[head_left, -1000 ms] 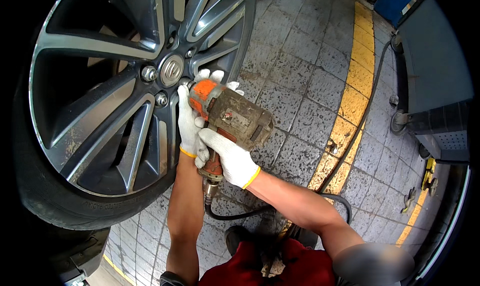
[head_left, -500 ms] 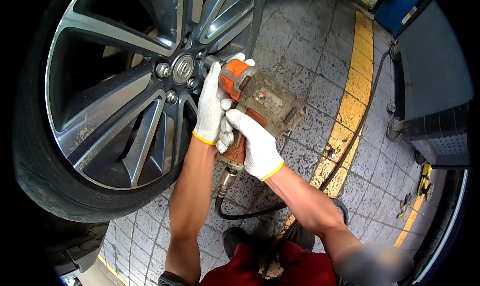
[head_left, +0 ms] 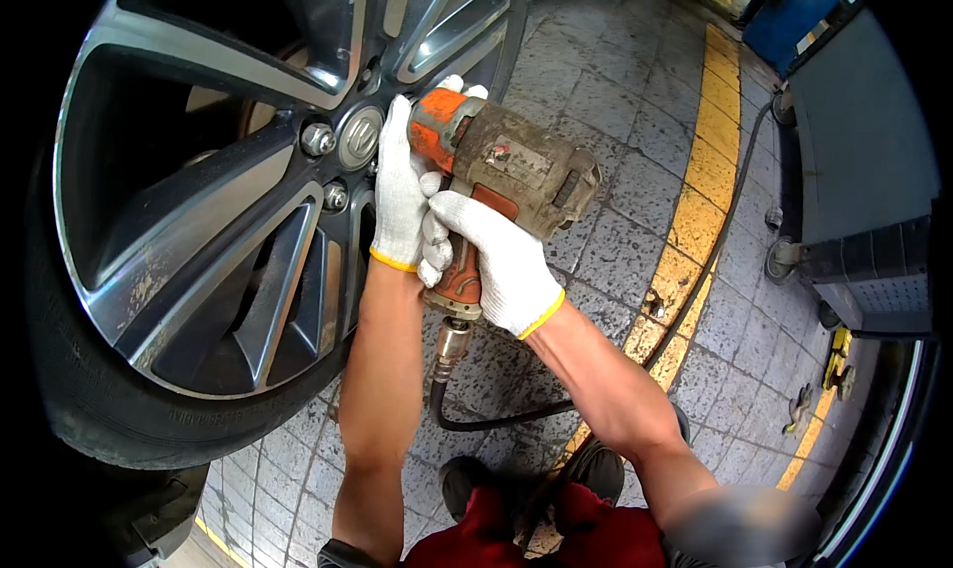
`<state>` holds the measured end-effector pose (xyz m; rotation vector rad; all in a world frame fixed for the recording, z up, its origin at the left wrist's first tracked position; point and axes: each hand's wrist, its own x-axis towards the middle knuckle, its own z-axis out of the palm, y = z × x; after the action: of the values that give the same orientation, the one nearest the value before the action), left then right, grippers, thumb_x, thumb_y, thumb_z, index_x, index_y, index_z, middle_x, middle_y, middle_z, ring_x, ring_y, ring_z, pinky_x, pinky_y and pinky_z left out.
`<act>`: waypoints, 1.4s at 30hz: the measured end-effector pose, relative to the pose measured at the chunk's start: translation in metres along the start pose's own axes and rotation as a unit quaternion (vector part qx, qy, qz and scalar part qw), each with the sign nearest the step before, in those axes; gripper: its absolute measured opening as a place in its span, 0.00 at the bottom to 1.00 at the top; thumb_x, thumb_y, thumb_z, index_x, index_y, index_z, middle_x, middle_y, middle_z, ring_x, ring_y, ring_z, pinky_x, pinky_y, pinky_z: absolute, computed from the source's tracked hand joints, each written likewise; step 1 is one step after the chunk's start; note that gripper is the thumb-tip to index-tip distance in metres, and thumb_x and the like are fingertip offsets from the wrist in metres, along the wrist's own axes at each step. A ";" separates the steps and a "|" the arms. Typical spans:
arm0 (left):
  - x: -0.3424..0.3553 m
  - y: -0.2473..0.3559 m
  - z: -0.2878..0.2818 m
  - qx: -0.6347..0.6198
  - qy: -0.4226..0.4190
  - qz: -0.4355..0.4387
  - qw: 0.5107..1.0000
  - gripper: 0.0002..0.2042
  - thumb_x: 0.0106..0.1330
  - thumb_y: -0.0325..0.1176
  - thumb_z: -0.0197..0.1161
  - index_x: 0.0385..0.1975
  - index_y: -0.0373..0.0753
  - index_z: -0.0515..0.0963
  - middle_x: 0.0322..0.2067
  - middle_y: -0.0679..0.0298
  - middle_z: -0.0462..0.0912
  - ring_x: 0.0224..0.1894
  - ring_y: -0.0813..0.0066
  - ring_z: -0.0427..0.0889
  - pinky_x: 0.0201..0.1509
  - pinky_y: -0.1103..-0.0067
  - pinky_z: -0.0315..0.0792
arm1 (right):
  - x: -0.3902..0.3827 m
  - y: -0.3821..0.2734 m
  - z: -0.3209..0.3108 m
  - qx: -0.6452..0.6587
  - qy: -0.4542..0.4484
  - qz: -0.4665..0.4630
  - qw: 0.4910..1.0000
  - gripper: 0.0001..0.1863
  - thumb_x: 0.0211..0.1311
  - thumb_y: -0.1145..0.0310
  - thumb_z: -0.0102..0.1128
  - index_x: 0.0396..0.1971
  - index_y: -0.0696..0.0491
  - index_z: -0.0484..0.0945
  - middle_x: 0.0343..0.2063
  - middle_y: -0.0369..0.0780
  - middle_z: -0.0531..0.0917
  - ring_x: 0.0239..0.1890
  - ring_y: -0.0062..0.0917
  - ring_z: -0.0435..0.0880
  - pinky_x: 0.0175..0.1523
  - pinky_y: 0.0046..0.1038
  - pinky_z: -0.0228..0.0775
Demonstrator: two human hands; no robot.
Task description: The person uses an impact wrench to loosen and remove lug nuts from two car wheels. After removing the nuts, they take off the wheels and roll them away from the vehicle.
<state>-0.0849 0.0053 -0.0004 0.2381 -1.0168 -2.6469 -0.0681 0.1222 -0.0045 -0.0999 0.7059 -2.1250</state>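
My right hand (head_left: pixel 508 262), in a white knit glove with a yellow cuff, is wrapped round the handle of an orange and grey impact wrench (head_left: pixel 516 166). My left hand (head_left: pixel 397 196), gloved the same way, holds the tool's front end from the wheel side, fingertips showing above it. The wrench's nose points at the hub of an alloy wheel (head_left: pixel 213 196). Lug nuts (head_left: pixel 318 139) sit round its centre cap (head_left: pixel 360 138). My left hand hides the tool's tip, so I cannot tell whether it touches a nut.
A black air hose (head_left: pixel 496 424) runs from the handle's base across the tiled floor (head_left: pixel 635 161). A yellow painted stripe (head_left: pixel 710 136) crosses the floor. At the right stands a grey cabinet on casters (head_left: pixel 869 151). My shoes (head_left: pixel 462 484) are below the wrench.
The wrench and both hands have shifted slightly left. My left hand now covers the socket and a lug nut beside the centre cap that showed before. The wheel sits slightly further left in view.
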 end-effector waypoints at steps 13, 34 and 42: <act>0.003 -0.004 -0.009 0.000 -0.017 -0.018 1.000 0.31 0.80 0.56 0.38 0.66 0.36 0.68 0.59 0.55 0.77 0.60 0.62 0.77 0.68 0.68 0.70 | -0.001 0.002 -0.003 0.063 -0.008 0.013 0.998 0.07 0.71 0.68 0.58 0.42 0.54 0.74 0.23 0.36 0.77 0.22 0.22 0.76 0.29 0.30 0.74; -0.011 -0.016 -0.002 0.063 -0.051 -0.081 0.993 0.29 0.80 0.55 0.41 0.64 0.35 0.70 0.60 0.55 0.77 0.58 0.68 0.79 0.62 0.79 0.74 | -0.036 0.012 -0.010 0.062 0.042 -0.035 0.997 0.11 0.71 0.67 0.57 0.48 0.55 0.74 0.24 0.37 0.77 0.23 0.24 0.76 0.30 0.31 0.75; -0.003 -0.005 -0.001 -0.019 -0.021 -0.039 0.999 0.30 0.80 0.54 0.40 0.65 0.34 0.69 0.61 0.55 0.77 0.60 0.60 0.78 0.68 0.65 0.70 | -0.014 0.004 -0.004 0.047 -0.002 -0.018 0.999 0.10 0.70 0.67 0.58 0.45 0.56 0.76 0.24 0.36 0.78 0.23 0.23 0.77 0.30 0.30 0.74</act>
<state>-0.0832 0.0090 -0.0047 0.2204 -0.9878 -2.7499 -0.0579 0.1329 -0.0073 -0.0665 0.6050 -2.1885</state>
